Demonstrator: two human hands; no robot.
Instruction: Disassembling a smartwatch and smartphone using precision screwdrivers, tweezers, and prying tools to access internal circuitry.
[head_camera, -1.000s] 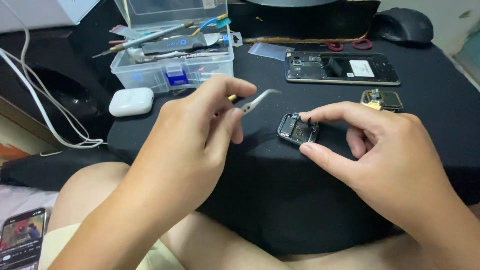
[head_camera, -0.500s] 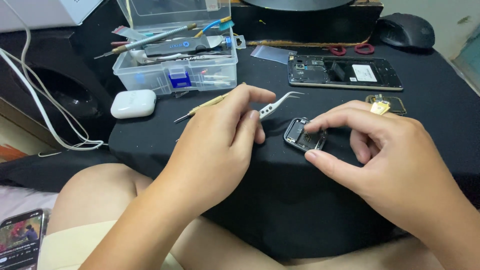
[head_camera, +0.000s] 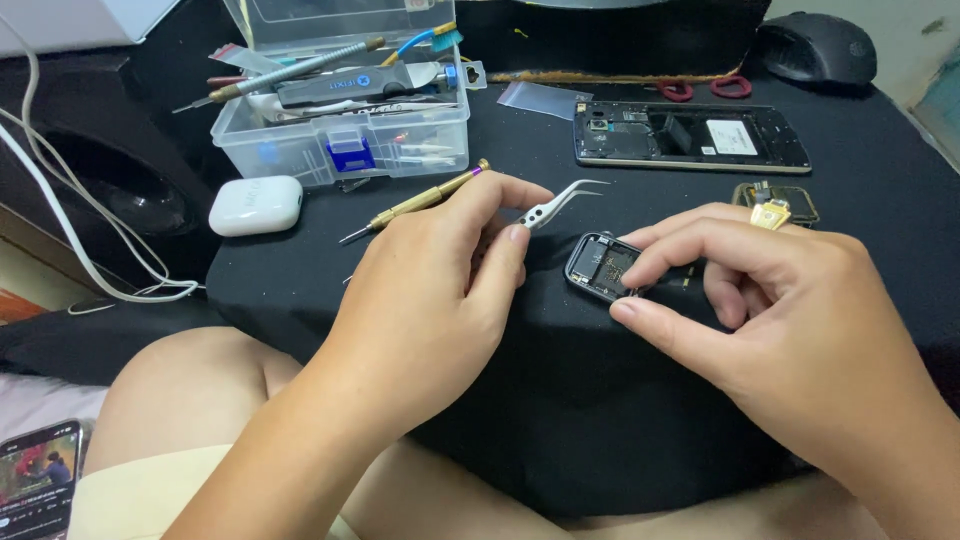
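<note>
My left hand (head_camera: 430, 290) grips curved silver tweezers (head_camera: 558, 201), tips pointing right and lifted off the black cloth. A brass-coloured screwdriver (head_camera: 415, 201) lies just behind that hand. My right hand (head_camera: 790, 320) pinches a small open smartwatch case (head_camera: 603, 267) between forefinger and thumb, holding it flat on the black table (head_camera: 560, 400). The tweezer tips hover a short way above and left of the case. A small gold-trimmed part (head_camera: 775, 205) lies behind my right hand.
A clear plastic tool box (head_camera: 345, 140) with drivers and brushes stands at the back left. A white earbud case (head_camera: 255, 205) is beside it. An opened phone frame (head_camera: 690, 137) lies at the back, a black mouse (head_camera: 815, 47) beyond. A lit phone (head_camera: 38, 480) rests at bottom left.
My left hand has drawn back and lowered slightly with the tweezers. The right hand keeps the watch case pinned in the same spot. The view has shifted a little.
</note>
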